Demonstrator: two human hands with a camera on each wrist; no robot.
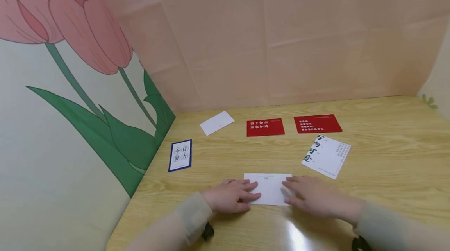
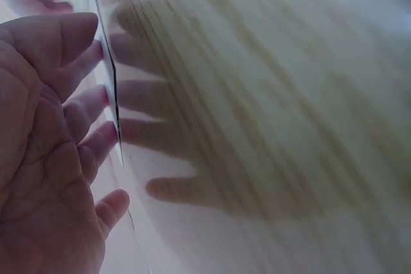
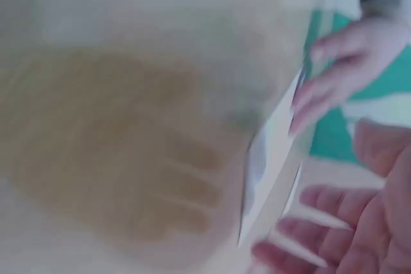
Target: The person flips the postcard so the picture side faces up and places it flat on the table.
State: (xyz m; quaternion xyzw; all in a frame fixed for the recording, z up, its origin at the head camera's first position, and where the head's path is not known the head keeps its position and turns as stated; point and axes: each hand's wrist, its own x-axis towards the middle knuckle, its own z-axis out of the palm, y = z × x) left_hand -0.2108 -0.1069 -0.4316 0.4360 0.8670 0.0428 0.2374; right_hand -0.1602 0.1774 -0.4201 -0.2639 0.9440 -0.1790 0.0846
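The card (image 1: pixel 270 195) (white, with small print near its far edge) lies flat on the table (image 1: pixel 228 157). The left hand (image 1: pixel 230 196) touches its left side with loosely spread fingers; the right hand (image 1: pixel 313 197), also ungrasping, has relaxed fingers at its right side.

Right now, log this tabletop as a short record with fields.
Left hand: fingers on left end of the near white card
Right hand: at that card's right end; contact unclear
Back row: back white card, left red card, right red card
Left side: blue-bordered card
Right side: lettered white card
Surface: wood-grain table
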